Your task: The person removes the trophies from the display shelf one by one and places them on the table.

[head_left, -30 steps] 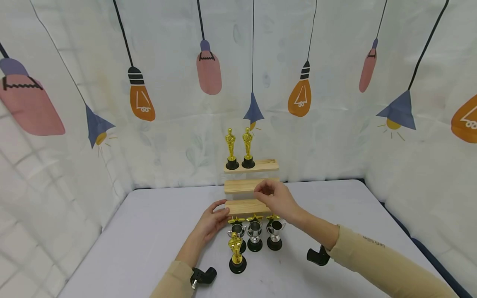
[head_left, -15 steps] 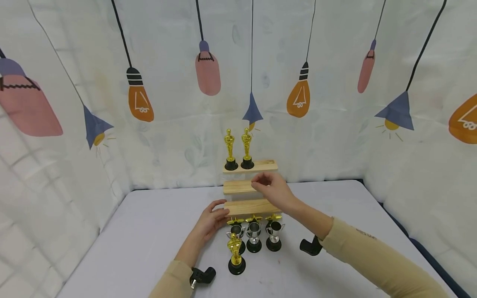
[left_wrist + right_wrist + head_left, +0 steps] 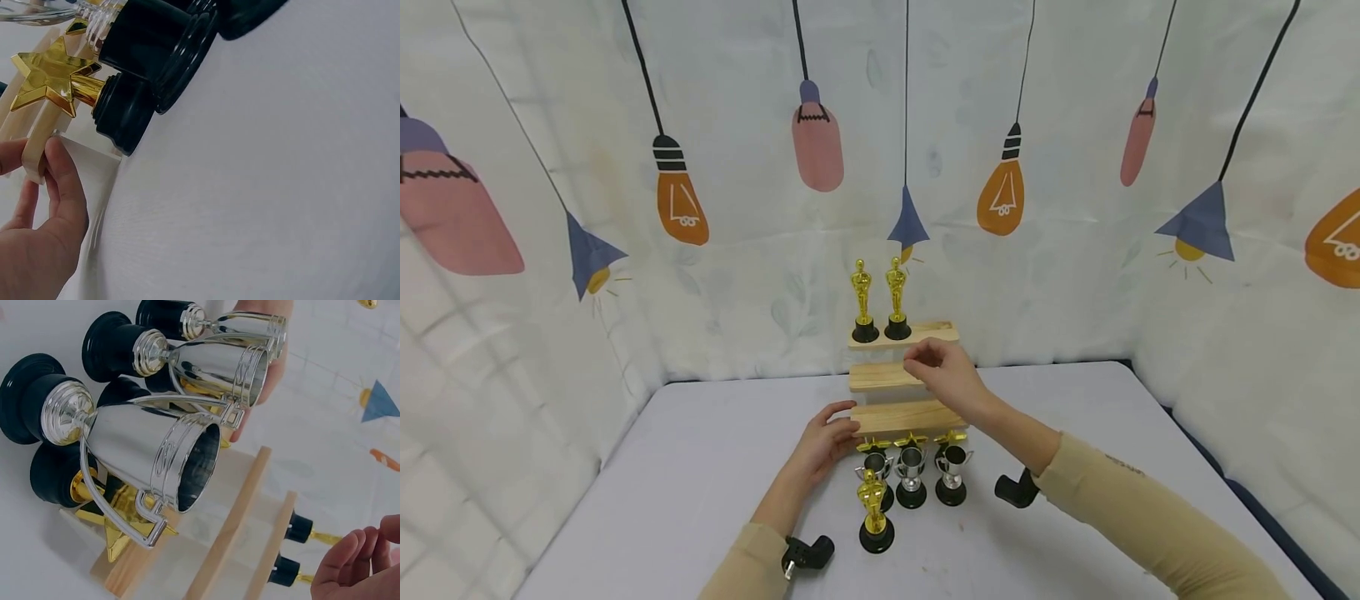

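Note:
My left hand (image 3: 822, 446) pinches the left end of the lowest wooden shelf board (image 3: 906, 417). In the left wrist view its thumb and fingers (image 3: 65, 181) lie around the board end, beside a gold star trophy (image 3: 47, 75). The right hand (image 3: 951, 379) is raised in front of the middle board (image 3: 876, 377), below the top board (image 3: 936, 332). Its fingers (image 3: 350, 553) curl towards the thumb, and nothing shows between them. Two gold statuettes (image 3: 862, 296) with black bases stand on the top board's left and middle. A third gold statuette (image 3: 873, 504) stands nearest on the table.
Several silver cup trophies (image 3: 912, 467) stand in a row before the shelf. Gold star trophies (image 3: 951, 437) sit between them and the lowest board. The white table (image 3: 700, 483) reaches back to a lamp-patterned cloth wall (image 3: 760, 283).
My right hand has risen slightly and shifted a little left in front of the boards. The left hand stays on the lowest board, and the trophies have not moved.

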